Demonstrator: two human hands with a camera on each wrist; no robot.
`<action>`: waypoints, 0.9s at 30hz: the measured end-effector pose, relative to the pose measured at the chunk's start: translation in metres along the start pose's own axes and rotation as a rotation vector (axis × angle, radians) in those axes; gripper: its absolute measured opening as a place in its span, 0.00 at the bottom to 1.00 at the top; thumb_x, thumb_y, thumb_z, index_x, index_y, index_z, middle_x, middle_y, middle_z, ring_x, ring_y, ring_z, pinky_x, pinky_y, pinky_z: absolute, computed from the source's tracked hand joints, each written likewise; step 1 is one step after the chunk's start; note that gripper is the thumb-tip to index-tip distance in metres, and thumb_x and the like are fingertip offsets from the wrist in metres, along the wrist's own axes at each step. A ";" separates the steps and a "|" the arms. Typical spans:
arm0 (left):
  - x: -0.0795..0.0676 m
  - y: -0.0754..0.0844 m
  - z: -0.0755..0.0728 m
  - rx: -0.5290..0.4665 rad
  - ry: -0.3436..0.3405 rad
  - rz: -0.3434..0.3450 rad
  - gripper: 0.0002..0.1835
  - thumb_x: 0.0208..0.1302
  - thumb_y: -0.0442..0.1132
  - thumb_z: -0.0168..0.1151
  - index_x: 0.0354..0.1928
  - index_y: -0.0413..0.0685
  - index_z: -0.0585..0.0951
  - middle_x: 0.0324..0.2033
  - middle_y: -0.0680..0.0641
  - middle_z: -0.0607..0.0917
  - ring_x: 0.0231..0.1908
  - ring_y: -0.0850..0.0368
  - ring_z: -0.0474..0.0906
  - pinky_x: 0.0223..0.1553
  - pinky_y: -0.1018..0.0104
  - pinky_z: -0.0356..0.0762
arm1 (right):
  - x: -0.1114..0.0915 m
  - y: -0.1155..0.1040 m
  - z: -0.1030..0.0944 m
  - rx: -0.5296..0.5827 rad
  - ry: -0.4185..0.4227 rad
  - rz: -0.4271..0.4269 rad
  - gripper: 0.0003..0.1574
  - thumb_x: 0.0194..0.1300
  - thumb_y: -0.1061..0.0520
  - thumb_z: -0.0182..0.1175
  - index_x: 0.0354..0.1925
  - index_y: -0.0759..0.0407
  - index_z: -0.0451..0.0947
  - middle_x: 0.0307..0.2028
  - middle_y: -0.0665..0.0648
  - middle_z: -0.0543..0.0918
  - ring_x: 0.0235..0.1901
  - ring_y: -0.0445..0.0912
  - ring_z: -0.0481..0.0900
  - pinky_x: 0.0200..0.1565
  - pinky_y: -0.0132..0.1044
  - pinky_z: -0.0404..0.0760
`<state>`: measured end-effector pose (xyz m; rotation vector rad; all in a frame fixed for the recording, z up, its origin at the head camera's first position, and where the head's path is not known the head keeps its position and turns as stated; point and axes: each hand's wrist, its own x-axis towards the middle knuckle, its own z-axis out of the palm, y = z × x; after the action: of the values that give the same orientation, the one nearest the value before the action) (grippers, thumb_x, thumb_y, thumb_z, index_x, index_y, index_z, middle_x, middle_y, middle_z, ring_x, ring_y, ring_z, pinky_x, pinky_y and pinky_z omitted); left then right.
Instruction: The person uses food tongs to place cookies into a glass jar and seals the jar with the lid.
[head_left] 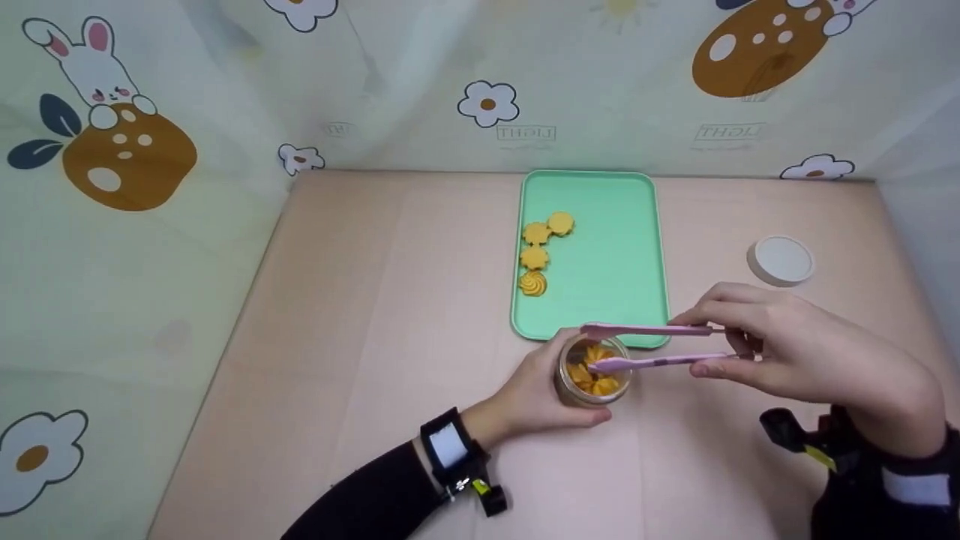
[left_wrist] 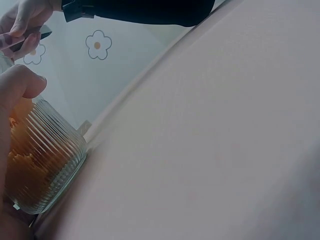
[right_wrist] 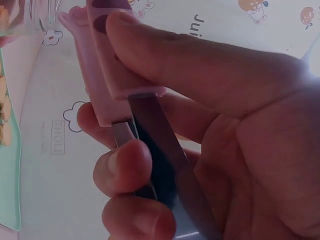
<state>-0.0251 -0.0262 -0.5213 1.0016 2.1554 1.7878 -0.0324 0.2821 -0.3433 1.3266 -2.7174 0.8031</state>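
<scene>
A ribbed glass jar (left_wrist: 55,155) with several golden swirl cookies (head_left: 600,384) inside is gripped by my left hand (head_left: 529,390), thumb and fingers around its side. My right hand (head_left: 780,341) holds a pair of pink tongs (head_left: 667,361) with metal handles. The tongs' arms are spread apart, one tip over the jar's mouth near the cookies and the other at its far rim. In the right wrist view, the thumb and fingers wrap the tongs' handles. Just beyond the jar lies a green tray (head_left: 607,255), with several cookies (head_left: 535,259) along its left side.
A round white lid (head_left: 781,260) lies right of the tray, beyond my right hand. The pinkish table (head_left: 375,300) ends at a printed cloth backdrop (head_left: 405,90) behind and at both sides.
</scene>
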 end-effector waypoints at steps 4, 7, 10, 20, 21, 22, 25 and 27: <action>0.000 0.000 -0.001 -0.014 -0.001 -0.014 0.52 0.51 0.41 0.89 0.76 0.57 0.68 0.66 0.54 0.82 0.65 0.60 0.80 0.70 0.60 0.78 | 0.001 0.001 -0.001 0.011 0.028 0.000 0.28 0.58 0.59 0.84 0.55 0.43 0.87 0.44 0.36 0.81 0.29 0.30 0.71 0.29 0.19 0.70; 0.000 0.001 -0.002 -0.015 0.003 -0.016 0.51 0.52 0.42 0.89 0.75 0.58 0.69 0.65 0.55 0.83 0.64 0.60 0.80 0.70 0.60 0.79 | 0.003 0.003 0.000 0.025 0.069 -0.008 0.30 0.56 0.61 0.84 0.55 0.45 0.87 0.44 0.38 0.81 0.28 0.31 0.71 0.28 0.19 0.70; -0.001 0.001 -0.002 -0.008 0.009 -0.010 0.50 0.52 0.43 0.89 0.75 0.58 0.69 0.65 0.56 0.82 0.63 0.60 0.80 0.70 0.60 0.78 | 0.005 0.007 0.001 0.013 0.121 -0.018 0.32 0.54 0.64 0.84 0.57 0.49 0.87 0.44 0.41 0.81 0.28 0.33 0.71 0.29 0.20 0.70; -0.001 -0.001 -0.001 -0.016 0.006 -0.003 0.50 0.51 0.41 0.89 0.75 0.55 0.69 0.66 0.54 0.82 0.65 0.60 0.79 0.72 0.59 0.77 | 0.016 0.033 0.010 -0.101 0.218 0.099 0.31 0.56 0.63 0.84 0.59 0.56 0.87 0.43 0.47 0.81 0.30 0.36 0.72 0.30 0.21 0.72; -0.001 -0.001 -0.001 -0.018 0.005 -0.003 0.50 0.51 0.40 0.89 0.74 0.55 0.69 0.67 0.53 0.82 0.65 0.60 0.79 0.72 0.59 0.77 | 0.017 0.040 0.012 -0.100 0.231 0.117 0.31 0.57 0.63 0.84 0.59 0.56 0.87 0.43 0.48 0.82 0.30 0.37 0.73 0.30 0.21 0.73; -0.001 -0.001 -0.001 -0.016 0.005 -0.001 0.50 0.51 0.40 0.89 0.74 0.55 0.69 0.67 0.53 0.82 0.65 0.60 0.79 0.72 0.59 0.77 | 0.019 0.047 0.014 -0.098 0.246 0.137 0.30 0.58 0.62 0.83 0.58 0.57 0.87 0.43 0.50 0.82 0.31 0.38 0.73 0.30 0.21 0.73; 0.000 -0.001 0.001 -0.008 0.007 0.006 0.50 0.51 0.38 0.89 0.74 0.51 0.69 0.66 0.51 0.82 0.65 0.60 0.79 0.72 0.59 0.77 | 0.026 0.069 0.022 -0.100 0.272 0.232 0.28 0.62 0.60 0.82 0.59 0.59 0.86 0.44 0.54 0.82 0.31 0.40 0.73 0.30 0.22 0.72; 0.000 0.001 0.001 -0.004 0.008 0.008 0.49 0.52 0.37 0.88 0.74 0.49 0.70 0.66 0.50 0.82 0.65 0.60 0.79 0.71 0.59 0.77 | 0.032 0.083 0.027 -0.107 0.268 0.306 0.27 0.66 0.57 0.80 0.59 0.62 0.85 0.45 0.58 0.82 0.32 0.43 0.73 0.30 0.24 0.71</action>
<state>-0.0244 -0.0255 -0.5206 1.0047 2.1544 1.8026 -0.1086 0.2887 -0.3959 0.7319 -2.7302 0.7725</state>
